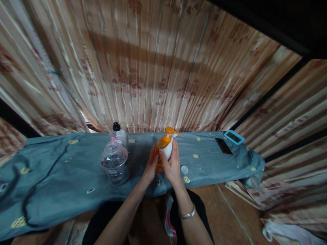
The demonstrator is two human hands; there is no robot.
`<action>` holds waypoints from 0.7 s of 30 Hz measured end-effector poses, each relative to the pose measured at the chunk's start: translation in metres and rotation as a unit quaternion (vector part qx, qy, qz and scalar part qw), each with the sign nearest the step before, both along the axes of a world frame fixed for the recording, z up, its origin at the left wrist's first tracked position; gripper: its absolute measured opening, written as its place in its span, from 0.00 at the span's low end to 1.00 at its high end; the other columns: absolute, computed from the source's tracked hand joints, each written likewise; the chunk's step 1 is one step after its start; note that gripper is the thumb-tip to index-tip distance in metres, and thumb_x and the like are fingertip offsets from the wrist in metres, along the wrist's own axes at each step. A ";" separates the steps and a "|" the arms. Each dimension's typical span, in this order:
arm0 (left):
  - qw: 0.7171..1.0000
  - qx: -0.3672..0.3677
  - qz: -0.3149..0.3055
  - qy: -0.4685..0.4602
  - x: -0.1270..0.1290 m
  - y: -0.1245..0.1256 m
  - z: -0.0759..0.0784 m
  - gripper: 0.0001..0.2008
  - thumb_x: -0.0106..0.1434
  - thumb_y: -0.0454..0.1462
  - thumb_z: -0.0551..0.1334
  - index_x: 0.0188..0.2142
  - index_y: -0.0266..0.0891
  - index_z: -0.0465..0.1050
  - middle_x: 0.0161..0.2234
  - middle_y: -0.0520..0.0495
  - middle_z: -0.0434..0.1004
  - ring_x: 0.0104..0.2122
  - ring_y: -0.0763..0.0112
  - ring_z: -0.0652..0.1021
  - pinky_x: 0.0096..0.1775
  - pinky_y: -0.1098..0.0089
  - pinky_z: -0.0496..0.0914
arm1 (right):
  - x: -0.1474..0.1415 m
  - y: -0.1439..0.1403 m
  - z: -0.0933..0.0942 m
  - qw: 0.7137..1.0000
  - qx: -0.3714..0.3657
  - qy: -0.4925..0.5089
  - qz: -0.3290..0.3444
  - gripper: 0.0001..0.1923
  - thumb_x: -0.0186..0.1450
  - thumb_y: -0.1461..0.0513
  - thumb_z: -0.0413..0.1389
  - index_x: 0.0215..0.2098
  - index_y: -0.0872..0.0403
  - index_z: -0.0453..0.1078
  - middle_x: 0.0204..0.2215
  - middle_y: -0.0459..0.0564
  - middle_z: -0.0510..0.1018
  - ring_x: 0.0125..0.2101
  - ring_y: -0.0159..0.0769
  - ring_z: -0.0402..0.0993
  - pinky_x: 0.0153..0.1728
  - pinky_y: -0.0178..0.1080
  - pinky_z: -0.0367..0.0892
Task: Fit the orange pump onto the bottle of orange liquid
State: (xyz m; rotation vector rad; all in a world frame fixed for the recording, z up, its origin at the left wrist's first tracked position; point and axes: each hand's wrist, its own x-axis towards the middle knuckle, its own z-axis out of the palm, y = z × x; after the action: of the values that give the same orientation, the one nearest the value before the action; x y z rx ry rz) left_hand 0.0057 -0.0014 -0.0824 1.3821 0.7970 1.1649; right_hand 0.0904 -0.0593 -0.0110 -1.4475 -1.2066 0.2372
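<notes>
left hand (151, 166) wraps orange pump bottle (161, 149) at table (63, 170) edge to steady it, right hand (171, 162) fingers closed round white collar under nozzle; clear jar (114, 165) just left.

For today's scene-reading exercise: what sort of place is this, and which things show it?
Probably a room in a home, not a workshop: a patterned curtain hangs behind a low surface draped with a blue-grey cloth, with a phone and an orange pump bottle there.

One orange pump bottle (163, 149), two clear bottles (114, 166), one phone (223, 146), one clock (234, 137)
</notes>
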 end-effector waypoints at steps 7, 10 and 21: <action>0.999 -0.002 -0.032 -0.008 0.001 -0.010 -0.005 0.33 0.68 0.54 0.52 0.68 0.45 0.54 0.70 0.46 0.57 0.69 0.61 0.57 0.69 0.56 0.54 | -0.003 -0.002 -0.013 0.999 0.002 0.036 -0.013 0.36 0.69 0.48 0.52 0.68 0.56 0.50 0.65 0.63 0.61 0.64 0.47 0.58 0.63 0.56 0.55; 0.999 -0.006 -0.040 -0.004 0.002 -0.010 -0.005 0.34 0.68 0.54 0.50 0.68 0.45 0.52 0.69 0.46 0.57 0.69 0.62 0.57 0.69 0.57 0.53 | -0.002 -0.013 -0.036 0.996 -0.026 0.081 -0.008 0.32 0.71 0.47 0.49 0.65 0.58 0.56 0.56 0.63 0.71 0.57 0.49 0.68 0.58 0.59 0.61; 0.988 0.106 0.053 0.094 0.006 -0.037 -0.012 0.47 0.59 0.50 0.66 0.69 0.41 0.43 0.71 0.36 0.46 0.71 0.51 0.50 0.70 0.49 0.46 | 0.033 0.028 0.015 0.979 -0.001 0.166 0.116 0.33 0.68 0.37 0.45 0.50 0.53 0.72 0.46 0.53 0.79 0.49 0.43 0.74 0.57 0.54 0.63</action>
State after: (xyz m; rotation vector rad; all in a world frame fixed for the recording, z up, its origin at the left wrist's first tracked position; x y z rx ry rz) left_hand 0.0119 -0.0384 -0.0943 1.6611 0.9089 1.2426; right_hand 0.1233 -0.0314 0.0043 -1.2074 -1.0956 0.6165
